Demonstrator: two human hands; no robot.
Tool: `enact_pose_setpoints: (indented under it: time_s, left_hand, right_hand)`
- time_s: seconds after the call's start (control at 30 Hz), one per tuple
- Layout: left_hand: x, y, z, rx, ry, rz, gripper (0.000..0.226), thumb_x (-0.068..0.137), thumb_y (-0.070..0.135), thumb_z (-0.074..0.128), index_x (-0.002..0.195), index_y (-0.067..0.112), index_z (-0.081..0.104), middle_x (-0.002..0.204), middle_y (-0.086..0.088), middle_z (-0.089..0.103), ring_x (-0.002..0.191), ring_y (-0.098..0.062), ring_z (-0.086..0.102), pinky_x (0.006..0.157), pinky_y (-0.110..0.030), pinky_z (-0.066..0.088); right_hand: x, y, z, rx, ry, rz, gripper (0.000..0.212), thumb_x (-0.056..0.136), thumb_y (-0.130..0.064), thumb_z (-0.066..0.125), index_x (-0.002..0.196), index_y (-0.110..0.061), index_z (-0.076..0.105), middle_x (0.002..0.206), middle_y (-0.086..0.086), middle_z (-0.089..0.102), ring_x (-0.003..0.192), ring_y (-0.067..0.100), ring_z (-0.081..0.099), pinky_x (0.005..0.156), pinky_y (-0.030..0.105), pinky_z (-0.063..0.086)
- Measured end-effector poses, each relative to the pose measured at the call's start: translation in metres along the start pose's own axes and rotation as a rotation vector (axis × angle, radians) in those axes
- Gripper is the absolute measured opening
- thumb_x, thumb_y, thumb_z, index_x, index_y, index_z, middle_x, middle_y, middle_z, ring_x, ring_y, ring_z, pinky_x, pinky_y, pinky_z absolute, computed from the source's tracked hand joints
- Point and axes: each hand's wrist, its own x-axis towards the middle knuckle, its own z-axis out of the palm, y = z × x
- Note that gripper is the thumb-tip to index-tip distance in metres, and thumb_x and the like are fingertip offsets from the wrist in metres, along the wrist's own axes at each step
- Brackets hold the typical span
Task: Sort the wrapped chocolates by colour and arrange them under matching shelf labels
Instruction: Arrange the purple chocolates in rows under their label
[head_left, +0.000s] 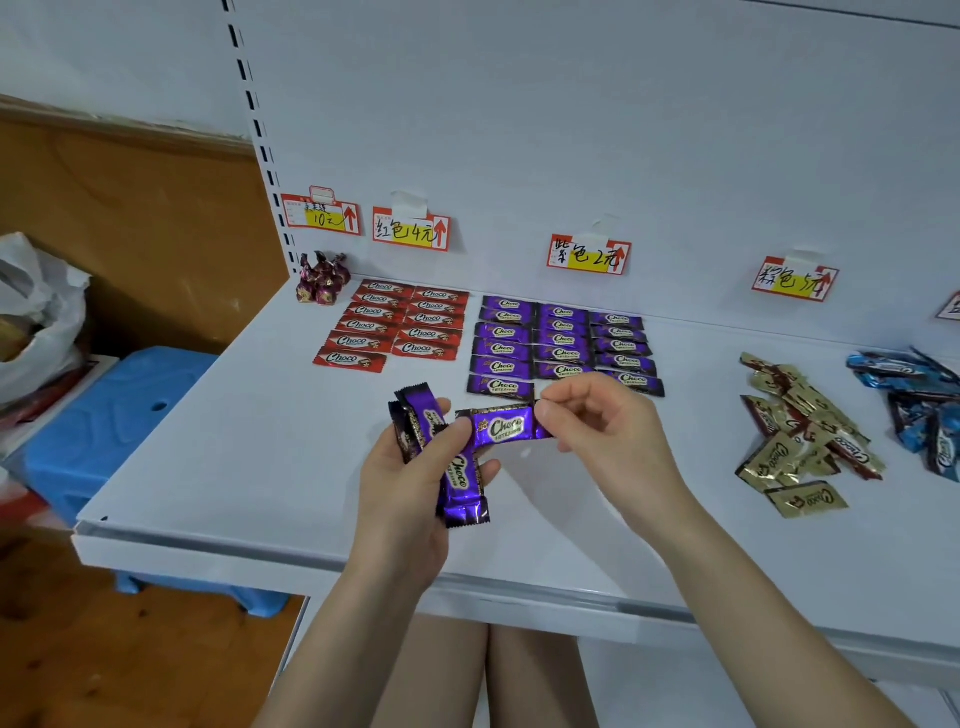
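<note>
The left hand (410, 483) curls round 3 glossy purple foil bars (462, 486), fanned out, their ends crimped. The right hand (602, 431) pinches a 4th purple Choco bar (506, 426) by its crimped end, thumb and forefinger narrow, above the white metal shelf (260, 441). Behind lie 11 flat red bars (395, 327) in 2 columns and about 16 purple bars (561, 340) in 3 columns under the purple label (589, 254). Gold wrappers (800, 431) lie heaped to the right.

This looks like a small shop. A white metal display shelf (249, 441) has a slotted upright (254, 119), and handwritten price labels (588, 254) hang on its back panel (571, 130) above rows of wrapped chocolates (561, 340).
</note>
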Motion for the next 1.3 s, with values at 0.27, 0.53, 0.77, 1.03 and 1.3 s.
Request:
enact_pose_setpoints:
  time_s: [0.27, 0.53, 0.77, 1.03, 1.3]
  left_hand:
    - [0.003, -0.002, 0.003, 0.072, 0.016, 0.018, 0.02, 0.082, 0.001, 0.064, 0.097, 0.015, 0.06, 0.073, -0.001, 0.072, 0.064, -0.018, 0.071, 0.05, -0.024, 0.054]
    - [0.011, -0.002, 0.004, -0.093, 0.028, -0.179, 0.004, 0.091, 0.008, 0.055, 0.095, 0.01, 0.054, 0.087, -0.016, 0.07, 0.072, -0.023, 0.072, 0.051, -0.03, 0.057]
    - [0.015, -0.004, 0.0, -0.047, -0.008, -0.124, 0.031, 0.09, -0.011, 0.046, 0.115, 0.008, 0.05, 0.098, -0.014, 0.067, 0.075, -0.022, 0.072, 0.053, -0.026, 0.057]
    - [0.019, -0.012, -0.003, 0.034, 0.025, 0.026, 0.035, 0.089, -0.002, 0.054, 0.121, 0.012, 0.05, 0.096, -0.005, 0.07, 0.083, -0.016, 0.071, 0.063, -0.028, 0.059]
    - [0.02, -0.019, -0.005, 0.054, 0.048, 0.066, 0.031, 0.088, 0.004, 0.057, 0.115, 0.018, 0.051, 0.089, 0.002, 0.073, 0.074, -0.013, 0.072, 0.062, -0.027, 0.059]
  right_hand:
    - [-0.009, -0.001, -0.013, -0.372, -0.157, -0.308, 0.025, 0.076, -0.023, 0.072, 0.101, -0.024, 0.065, 0.102, -0.021, 0.059, 0.1, -0.002, 0.052, 0.08, 0.01, 0.042]
    - [0.017, 0.034, -0.043, -0.497, -0.001, -0.12, 0.023, 0.077, -0.016, 0.073, 0.1, -0.016, 0.069, 0.094, -0.013, 0.06, 0.085, -0.009, 0.049, 0.073, -0.001, 0.033]
    - [0.037, 0.059, -0.047, -0.807, -0.016, -0.022, 0.027, 0.083, -0.024, 0.065, 0.108, -0.015, 0.066, 0.108, -0.003, 0.063, 0.103, 0.014, 0.051, 0.075, 0.014, 0.03]
    - [0.018, 0.063, -0.034, -0.879, -0.012, -0.178, 0.022, 0.089, -0.02, 0.056, 0.106, -0.013, 0.067, 0.11, -0.002, 0.06, 0.105, 0.015, 0.049, 0.079, 0.017, 0.035]
    - [0.021, 0.063, -0.03, -0.935, -0.059, -0.172, 0.03, 0.094, -0.022, 0.049, 0.119, -0.013, 0.061, 0.127, 0.0, 0.056, 0.118, 0.018, 0.044, 0.092, 0.023, 0.033]
